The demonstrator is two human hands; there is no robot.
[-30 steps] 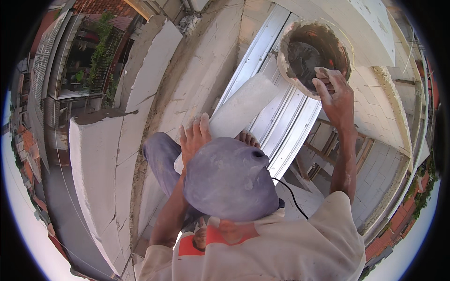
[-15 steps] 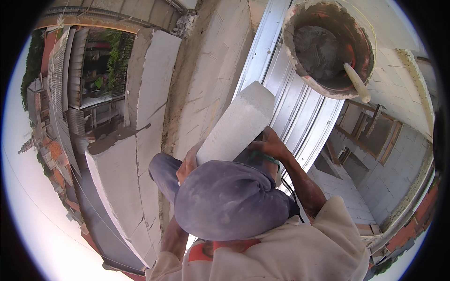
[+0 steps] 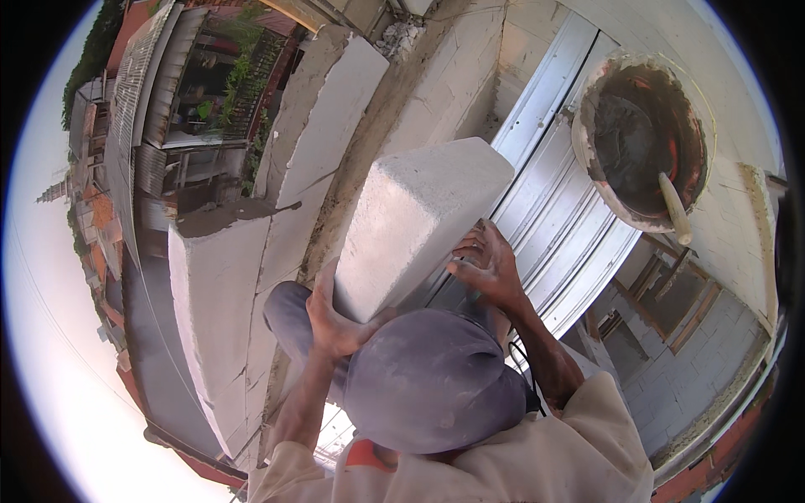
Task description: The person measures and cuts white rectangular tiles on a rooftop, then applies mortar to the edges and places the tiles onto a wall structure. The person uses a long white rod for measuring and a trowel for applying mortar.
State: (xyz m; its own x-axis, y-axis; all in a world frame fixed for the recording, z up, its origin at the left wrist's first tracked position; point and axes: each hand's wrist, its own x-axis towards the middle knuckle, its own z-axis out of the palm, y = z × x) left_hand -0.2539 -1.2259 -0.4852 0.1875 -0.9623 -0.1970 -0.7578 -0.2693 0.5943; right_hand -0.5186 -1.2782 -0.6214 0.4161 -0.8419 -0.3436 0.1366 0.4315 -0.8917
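A pale grey lightweight concrete block [image 3: 402,222] is tilted up in front of me, its far end raised. My left hand [image 3: 335,317] is closed around its near left corner, thumb and fingers spread along the lower edge. At the block's right side is my right hand [image 3: 489,267], its bent fingers against that face and the thumb a little apart. Part of its grip is hidden by the angle. A bucket [image 3: 591,180] of wet grey mortar [image 3: 625,138] stands at the far right, a wooden-looking handle [image 3: 673,210] leaning out over its near rim.
Ribbed metal sheeting [image 3: 570,218] lies under and beside the bucket. A block wall [image 3: 323,117] topped with mortar runs along my left. Beyond it is a drop to roofs [image 3: 101,214] and a building with plants. At lower right are lower block walls [image 3: 704,377] with timber frames.
The block has tilted up and turned, showing its broad face and near end. My left hand has come into fuller view at its corner. The whole view has shifted, moving the bucket right and down.
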